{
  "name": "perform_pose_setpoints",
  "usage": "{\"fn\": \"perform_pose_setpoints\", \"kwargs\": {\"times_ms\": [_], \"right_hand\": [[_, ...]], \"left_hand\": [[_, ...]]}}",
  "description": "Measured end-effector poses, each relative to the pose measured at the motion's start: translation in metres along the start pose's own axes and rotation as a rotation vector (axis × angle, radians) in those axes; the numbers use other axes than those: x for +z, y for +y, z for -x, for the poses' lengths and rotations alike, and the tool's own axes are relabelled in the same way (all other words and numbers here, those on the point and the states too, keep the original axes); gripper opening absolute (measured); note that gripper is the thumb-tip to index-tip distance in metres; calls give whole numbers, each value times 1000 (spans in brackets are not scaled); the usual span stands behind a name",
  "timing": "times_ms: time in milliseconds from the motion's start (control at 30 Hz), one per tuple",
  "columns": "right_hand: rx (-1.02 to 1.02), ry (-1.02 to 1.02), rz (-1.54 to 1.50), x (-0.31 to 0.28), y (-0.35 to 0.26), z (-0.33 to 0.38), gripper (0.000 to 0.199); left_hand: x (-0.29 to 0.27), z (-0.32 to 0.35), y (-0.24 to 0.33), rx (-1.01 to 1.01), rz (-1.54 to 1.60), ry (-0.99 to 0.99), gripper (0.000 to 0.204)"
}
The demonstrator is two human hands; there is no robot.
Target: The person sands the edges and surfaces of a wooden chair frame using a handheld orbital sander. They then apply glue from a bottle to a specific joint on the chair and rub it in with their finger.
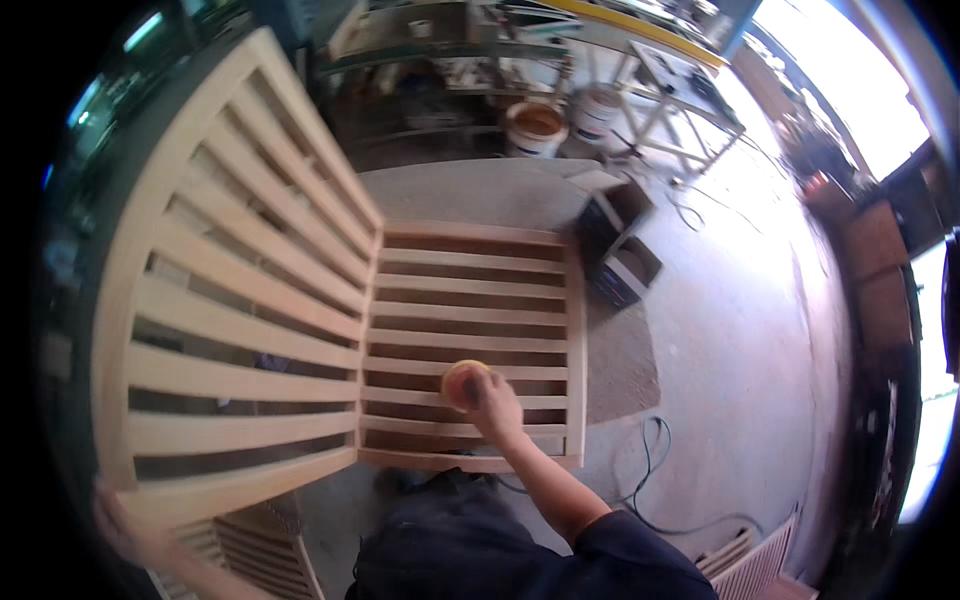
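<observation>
Two pale wooden slatted panels meet at a corner: a raised slatted panel (245, 375) on the left, and a flatter slatted panel (465, 314) on the right. My right hand (493, 407) is closed on a round sanding disc (461, 384) with a yellowish rim and a reddish face. It is over the slats of the flatter panel, near its near edge; whether the disc touches the wood cannot be made out. At the near left corner, my left hand (125, 525) is closed around the raised panel's outer edge, somewhat blurred, with some fingers hidden.
Beyond the panels stand an open bucket (536, 128), a white bucket (597, 112) and a cluttered workbench (440, 40). Open cardboard boxes (622, 235) sit to the right. A green hose (650, 470) curls on the floor. More slatted pieces (755, 560) lie at the lower right.
</observation>
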State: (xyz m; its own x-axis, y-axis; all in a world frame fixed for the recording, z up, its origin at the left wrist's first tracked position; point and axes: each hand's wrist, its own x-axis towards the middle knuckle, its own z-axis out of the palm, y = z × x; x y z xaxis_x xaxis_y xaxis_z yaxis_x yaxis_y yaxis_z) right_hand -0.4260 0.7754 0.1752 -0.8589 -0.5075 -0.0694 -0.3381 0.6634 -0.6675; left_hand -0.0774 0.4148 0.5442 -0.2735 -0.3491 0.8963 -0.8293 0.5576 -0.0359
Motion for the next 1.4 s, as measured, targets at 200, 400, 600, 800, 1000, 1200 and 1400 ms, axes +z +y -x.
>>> {"fn": "perform_pose_setpoints", "kwargs": {"times_ms": [200,400,600,800,1000,1200,1400], "right_hand": [[-126,-21,68,-7,-1,-1,71],[-120,12,156,7,11,5,83],[-64,-10,359,9,2,3,89],[-92,361,393,20,-55,76,87],[149,301,358,46,-104,220,85],[461,322,379,61,-113,363,89],[614,357,358,87,-115,456,90]], "left_hand": [[-4,22,48,-606,625,103,25],[-37,2,93,-478,684,-107,35],[4,58,33,-193,1109,-185,76],[176,182,-88,-699,959,-736,50],[332,242,-119,-525,427,-1177,75],[464,344,-161,-597,597,-1198,80],[461,332,-156,-649,663,-1275,71]]}}
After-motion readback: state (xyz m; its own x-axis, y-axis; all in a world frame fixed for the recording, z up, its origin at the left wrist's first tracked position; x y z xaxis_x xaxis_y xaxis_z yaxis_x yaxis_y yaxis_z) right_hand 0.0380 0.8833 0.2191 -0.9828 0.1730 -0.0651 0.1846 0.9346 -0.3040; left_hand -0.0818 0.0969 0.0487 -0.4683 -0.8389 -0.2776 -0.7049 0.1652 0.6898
